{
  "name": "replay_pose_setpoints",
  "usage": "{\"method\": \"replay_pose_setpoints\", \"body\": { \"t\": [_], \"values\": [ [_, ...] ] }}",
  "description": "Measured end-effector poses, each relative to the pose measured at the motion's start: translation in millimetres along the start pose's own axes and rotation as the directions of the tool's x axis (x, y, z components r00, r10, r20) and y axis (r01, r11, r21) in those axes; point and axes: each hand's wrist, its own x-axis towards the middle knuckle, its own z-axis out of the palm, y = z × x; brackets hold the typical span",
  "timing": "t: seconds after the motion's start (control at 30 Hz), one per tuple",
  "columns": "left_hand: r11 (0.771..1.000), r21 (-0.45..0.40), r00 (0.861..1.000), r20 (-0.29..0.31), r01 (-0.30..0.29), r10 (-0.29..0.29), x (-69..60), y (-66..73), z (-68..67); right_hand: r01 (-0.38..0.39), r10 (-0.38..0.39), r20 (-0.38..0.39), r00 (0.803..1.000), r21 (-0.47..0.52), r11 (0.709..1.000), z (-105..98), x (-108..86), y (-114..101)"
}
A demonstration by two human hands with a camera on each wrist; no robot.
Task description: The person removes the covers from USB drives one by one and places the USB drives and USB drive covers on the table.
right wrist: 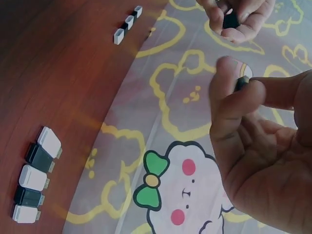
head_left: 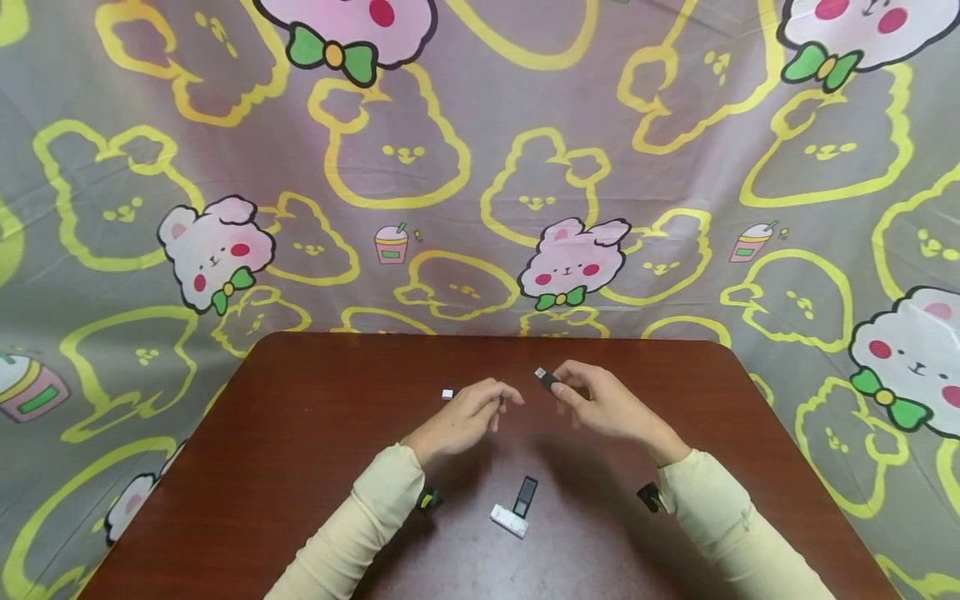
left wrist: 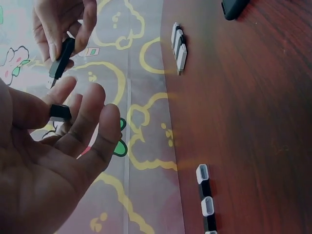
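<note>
In the head view, the right hand [head_left: 603,406] pinches a black USB stick [head_left: 550,381], its metal plug pointing toward the left hand [head_left: 468,414]. A small black cap [left wrist: 60,112] is held between the thumb and fingers of the left hand [left wrist: 63,146] in the left wrist view. There the stick [left wrist: 62,57] slants down toward that cap, apart from it. The right wrist view has the right hand [right wrist: 263,146] gripping the stick's end [right wrist: 241,83], most of it hidden, with the cap [right wrist: 230,19] beyond.
Alternating white and black USB sticks [right wrist: 34,177] lie in a row on the table [right wrist: 63,73]. White and black caps [right wrist: 129,20] form another row. Nearer the person lie a white piece [head_left: 509,521] and a black piece [head_left: 527,493]. A patterned cloth [head_left: 465,233] hangs behind.
</note>
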Motion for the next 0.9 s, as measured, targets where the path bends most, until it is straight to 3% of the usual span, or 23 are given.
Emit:
{"method": "replay_pose_setpoints", "body": {
  "t": [0.17,0.33,0.7,0.9],
  "values": [
    [0.999,0.052,1.000,-0.006,-0.005,0.006,-0.6,-1.3,-0.2,-0.066,0.060,-0.116,0.991,-0.054,0.996,-5,5.0,3],
    [0.995,0.092,0.999,-0.044,-0.027,0.031,1.4,-2.7,-0.3,-0.158,0.139,-0.204,0.969,-0.079,0.984,-12,8.8,8],
    [0.996,0.084,0.996,-0.088,0.006,0.001,0.5,-6.1,-0.5,-0.278,0.265,-0.218,0.939,-0.027,0.960,-19,16.5,21],
    [0.993,0.116,0.989,-0.150,0.023,-0.005,-0.7,-7.5,0.1,-0.306,0.294,-0.221,0.930,-0.020,0.952,-16,20.3,33]
  ]
}}
